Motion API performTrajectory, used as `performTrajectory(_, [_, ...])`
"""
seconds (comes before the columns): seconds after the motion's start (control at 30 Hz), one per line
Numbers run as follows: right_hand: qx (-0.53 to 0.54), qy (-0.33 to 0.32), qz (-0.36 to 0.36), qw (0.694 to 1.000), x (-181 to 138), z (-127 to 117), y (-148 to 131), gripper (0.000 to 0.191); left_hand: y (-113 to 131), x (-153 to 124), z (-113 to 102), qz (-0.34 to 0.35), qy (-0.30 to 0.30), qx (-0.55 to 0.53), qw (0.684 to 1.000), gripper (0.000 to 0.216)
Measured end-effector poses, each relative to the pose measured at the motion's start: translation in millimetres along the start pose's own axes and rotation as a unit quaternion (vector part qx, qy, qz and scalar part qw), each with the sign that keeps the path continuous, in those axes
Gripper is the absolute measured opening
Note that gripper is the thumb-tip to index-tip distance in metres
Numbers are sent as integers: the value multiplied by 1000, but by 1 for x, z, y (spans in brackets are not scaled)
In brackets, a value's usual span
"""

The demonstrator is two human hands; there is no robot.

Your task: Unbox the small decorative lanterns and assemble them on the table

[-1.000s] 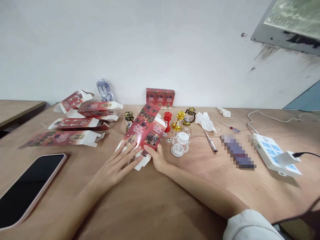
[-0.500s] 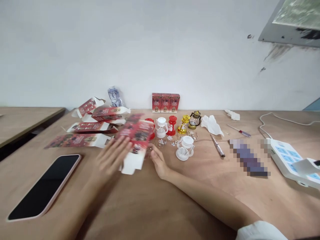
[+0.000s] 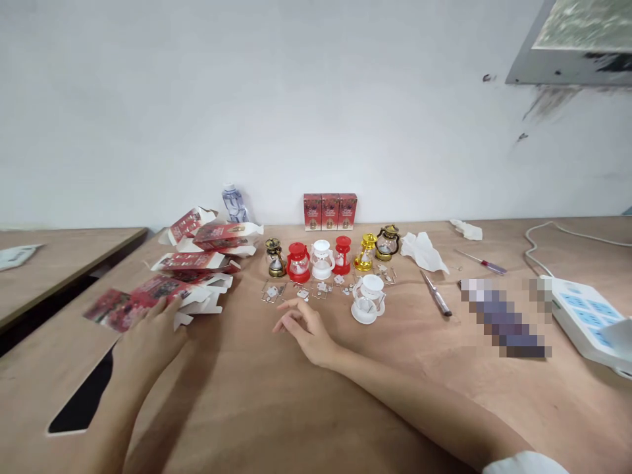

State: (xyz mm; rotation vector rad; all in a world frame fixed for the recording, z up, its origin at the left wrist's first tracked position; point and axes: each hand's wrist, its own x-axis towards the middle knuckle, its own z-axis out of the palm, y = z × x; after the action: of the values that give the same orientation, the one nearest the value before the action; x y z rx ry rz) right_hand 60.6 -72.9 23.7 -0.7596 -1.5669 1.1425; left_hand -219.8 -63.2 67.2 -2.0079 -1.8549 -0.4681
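My left hand (image 3: 153, 332) lies flat on a flattened red carton (image 3: 129, 303) at the left of the wooden table (image 3: 306, 408), fingers stretched over it, beside a pile of similar flattened cartons (image 3: 207, 247). My right hand (image 3: 303, 329) rests in the middle of the table with its fingers loosely apart and nothing in them, just in front of small clear plastic pieces (image 3: 296, 291). Behind those stands a row of small toy lanterns (image 3: 320, 258) in bronze, red, white and gold. A white lantern (image 3: 368, 299) stands apart, nearer to me.
A black phone (image 3: 81, 401) lies at the front left, partly under my left arm. Three red boxes (image 3: 330, 210) and a water bottle (image 3: 234, 203) stand by the wall. To the right lie crumpled wrap (image 3: 422, 249), two screwdrivers (image 3: 437, 293), and a white power strip (image 3: 587, 319).
My left hand has carried the flattened carton from the table's middle to the left, onto the pile there. The row of lanterns is now uncovered. My right hand let go and stayed in the middle.
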Motion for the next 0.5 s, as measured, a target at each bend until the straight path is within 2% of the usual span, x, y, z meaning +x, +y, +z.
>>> performTrajectory(0.07, [-139, -3, -100, 985, -3, -7, -6, 17, -11, 0, 7, 1, -83, 17, 996, 37])
performTrajectory(0.1, [-218, -5, -168, 961, -6, -12, -12, 17, -15, 2, 6, 4, -115, 17, 993, 38])
performTrajectory(0.17, [-365, -3, -289, 885, -11, -28, -27, 20, -17, 10, -6, 5, -123, 2, 992, 40])
performTrajectory(0.2, [-422, 8, -320, 848, -14, -38, -36, 22, -14, 15, -14, -8, -99, -1, 995, 42])
performTrajectory(0.27, [-509, 47, -314, 800, -21, -60, -54, 25, 0, 23, -28, -12, -19, -33, 999, 42])
performTrajectory(0.3, [-547, 70, -286, 783, -24, -72, -61, 27, 11, 24, -33, -6, 38, -80, 996, 39])
performTrajectory(0.33, [-584, 85, -246, 769, -26, -83, -67, 31, 25, 23, -34, 5, 70, -138, 988, 37])
performTrajectory(0.37, [-615, 90, -204, 756, -29, -93, -69, 37, 41, 19, -34, 3, 78, -209, 975, 34])
performTrajectory(0.43, [-656, 77, -134, 739, -32, -109, -66, 51, 78, 3, -25, 23, 50, -343, 938, 29])
performTrajectory(0.47, [-663, 62, -112, 738, -34, -115, -62, 55, 98, -6, -18, 49, 22, -385, 921, 25])
performTrajectory(0.5, [-662, 50, -101, 741, -35, -119, -57, 56, 116, -16, -10, 87, -33, -418, 904, 23])
